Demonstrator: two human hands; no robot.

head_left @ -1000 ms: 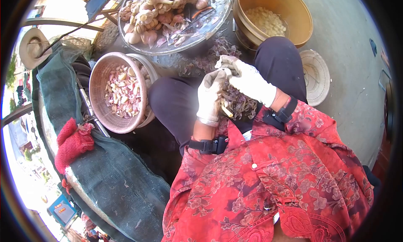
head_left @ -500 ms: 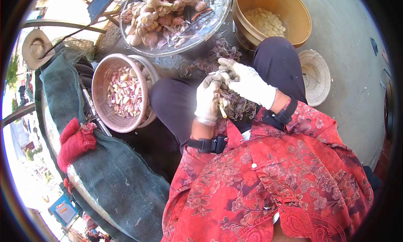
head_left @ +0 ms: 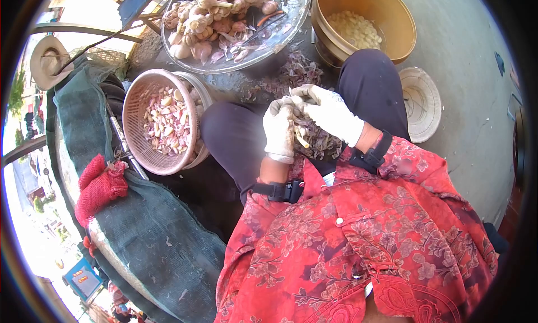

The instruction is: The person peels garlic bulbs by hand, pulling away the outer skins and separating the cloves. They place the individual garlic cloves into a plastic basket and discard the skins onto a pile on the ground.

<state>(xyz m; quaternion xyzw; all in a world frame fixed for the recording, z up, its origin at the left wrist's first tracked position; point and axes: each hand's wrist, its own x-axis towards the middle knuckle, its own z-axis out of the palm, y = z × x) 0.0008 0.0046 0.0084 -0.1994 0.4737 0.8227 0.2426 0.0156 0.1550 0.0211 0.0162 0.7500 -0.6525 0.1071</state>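
Note:
My left hand [head_left: 279,127], in a white glove with grey fingertips, is closed around a garlic bulb that is mostly hidden by the fingers. A pale yellowish stalk [head_left: 302,139] sticks out below it. My right hand [head_left: 330,112], gloved alike, meets the left, its thumb and fingers pinched on the top of the same garlic. Beneath both hands lies a heap of dry purple garlic skins [head_left: 322,139] between my knees. Ahead, a wide metal basin [head_left: 224,69] holds whole garlic bulbs [head_left: 210,17], loose skins and a thin tool with an orange part [head_left: 268,18].
At left a pink mesh basket [head_left: 132,127] of unpeeled cloves leans against a pale bucket. A tan bucket [head_left: 406,28] with peeled cloves stands ahead right, a white basket [head_left: 431,107] beside my knee. Green netting [head_left: 162,227], a red mesh bundle [head_left: 101,191] and a hat [head_left: 49,62] line the left.
My right hand has shifted slightly down and left, its fingers closing nearer the left hand. The stalk below the left hand has tilted and sits a little higher.

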